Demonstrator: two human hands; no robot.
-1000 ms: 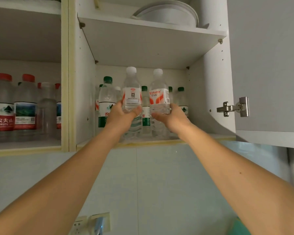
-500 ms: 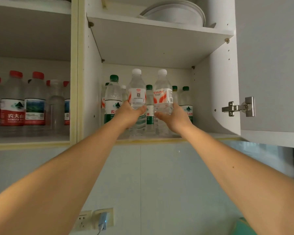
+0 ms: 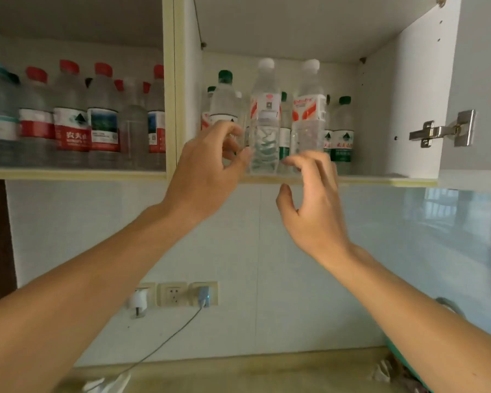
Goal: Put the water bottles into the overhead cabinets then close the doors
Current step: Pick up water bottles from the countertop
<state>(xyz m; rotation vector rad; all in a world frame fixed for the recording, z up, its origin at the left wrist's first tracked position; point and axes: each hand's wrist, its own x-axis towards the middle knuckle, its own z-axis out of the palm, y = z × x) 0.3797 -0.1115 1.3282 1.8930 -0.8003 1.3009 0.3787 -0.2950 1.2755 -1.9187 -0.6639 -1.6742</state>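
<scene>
Two white-capped bottles point(image 3: 287, 117) stand upright at the cabinet shelf point(image 3: 380, 180) front edge. Your left hand point(image 3: 207, 177) and right hand point(image 3: 313, 205) hang loosely curled, empty, just before them; the door point(image 3: 482, 89) lies right.

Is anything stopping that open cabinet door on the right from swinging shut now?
Nothing visible does. The two white-capped bottles stand inside on the shelf, behind its front edge. Both the left hand and right hand hang empty just below, so they would need to drop clear of the door.
</scene>
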